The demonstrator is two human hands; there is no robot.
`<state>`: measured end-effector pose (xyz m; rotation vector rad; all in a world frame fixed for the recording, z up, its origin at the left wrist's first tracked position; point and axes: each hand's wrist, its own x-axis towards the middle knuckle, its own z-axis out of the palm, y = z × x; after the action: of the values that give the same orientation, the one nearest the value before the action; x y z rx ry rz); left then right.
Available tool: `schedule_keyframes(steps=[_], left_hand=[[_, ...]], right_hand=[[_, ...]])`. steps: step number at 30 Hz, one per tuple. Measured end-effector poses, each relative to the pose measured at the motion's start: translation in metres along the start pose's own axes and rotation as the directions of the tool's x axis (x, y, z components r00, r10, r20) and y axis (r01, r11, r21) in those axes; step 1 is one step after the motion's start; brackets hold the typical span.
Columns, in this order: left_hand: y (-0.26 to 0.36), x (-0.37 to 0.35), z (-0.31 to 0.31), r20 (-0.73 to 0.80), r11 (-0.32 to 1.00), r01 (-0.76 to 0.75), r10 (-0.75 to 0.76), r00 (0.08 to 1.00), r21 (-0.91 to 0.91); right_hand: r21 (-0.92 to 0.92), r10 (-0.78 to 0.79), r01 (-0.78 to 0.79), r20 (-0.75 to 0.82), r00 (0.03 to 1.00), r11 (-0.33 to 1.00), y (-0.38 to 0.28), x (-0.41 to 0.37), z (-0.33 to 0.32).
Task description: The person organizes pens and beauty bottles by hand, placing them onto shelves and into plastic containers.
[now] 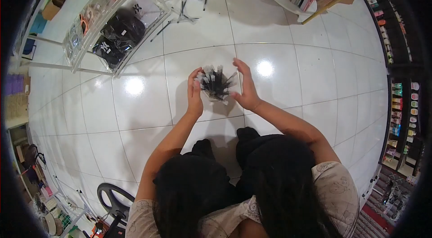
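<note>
A bunch of dark pens with pale, clear-looking ends stands upright on the tiled floor in front of my feet, its ends fanning outward. What it stands in is mostly hidden beneath the pens. My left hand is cupped along the left side of the bunch, fingertips right at the outer pens. On the other side, my right hand has its fingers spread, with the thumb close to the pens at the lower right. Farther ahead, several loose pens lie scattered on the floor.
Bagged black caps fill a white rack at the left front. A white shelf with a gold leg holds books at the top right. Stocked dark shelving lines the right side. A black wheel-like ring is at the lower left.
</note>
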<state>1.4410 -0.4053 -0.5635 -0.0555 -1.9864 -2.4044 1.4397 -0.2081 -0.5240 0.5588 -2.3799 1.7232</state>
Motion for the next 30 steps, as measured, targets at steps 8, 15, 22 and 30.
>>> schedule_keyframes(steps=[8,15,22,30], left_hand=[[-0.013,-0.003,0.004,0.087,0.997,-0.037,0.031,0.996,0.066],[-0.01,-0.003,0.012,0.03,0.994,0.039,-0.042,0.999,0.099],[0.002,-0.001,0.018,0.047,0.976,-0.138,0.132,0.99,0.167],[0.021,0.04,-0.023,0.019,0.957,-0.144,0.144,0.989,0.25]], right_hand=[[-0.385,0.206,-0.029,0.426,0.881,0.922,0.027,0.002,0.013],[-0.375,0.098,0.069,0.407,0.908,0.925,0.013,0.016,0.02],[-0.101,0.056,-0.034,0.222,0.974,0.994,0.009,0.014,0.04],[0.05,-0.062,0.054,0.164,0.984,0.997,0.02,0.042,0.016]])
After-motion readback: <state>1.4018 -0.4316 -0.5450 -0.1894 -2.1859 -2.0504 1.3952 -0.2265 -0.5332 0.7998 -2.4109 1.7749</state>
